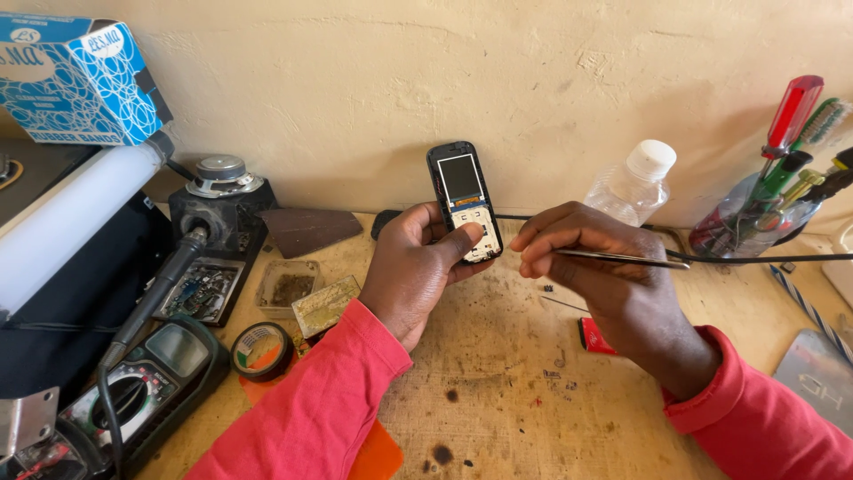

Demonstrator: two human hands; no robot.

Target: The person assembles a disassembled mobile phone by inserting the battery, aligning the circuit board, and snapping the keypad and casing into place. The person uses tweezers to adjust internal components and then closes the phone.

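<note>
My left hand point(416, 267) holds a small black mobile phone point(463, 197) upright, thumb pressed on its exposed white keypad area. The phone's screen is lit pale and its front cover is off. My right hand point(593, 267) sits just right of the phone and grips thin metal tweezers point(622, 259), whose free end points right, away from the phone. Both sleeves are red. Fingertips of the right hand nearly touch the phone's lower right edge.
A multimeter point(147, 378), tape roll point(261, 350), circuit boards point(200, 292) and a soldering station point(218, 204) lie left. A plastic bottle point(635, 185) and a holder of screwdrivers point(773, 191) stand right. A black cable point(755, 260) crosses behind my right hand. A blue box point(75, 80) sits upper left.
</note>
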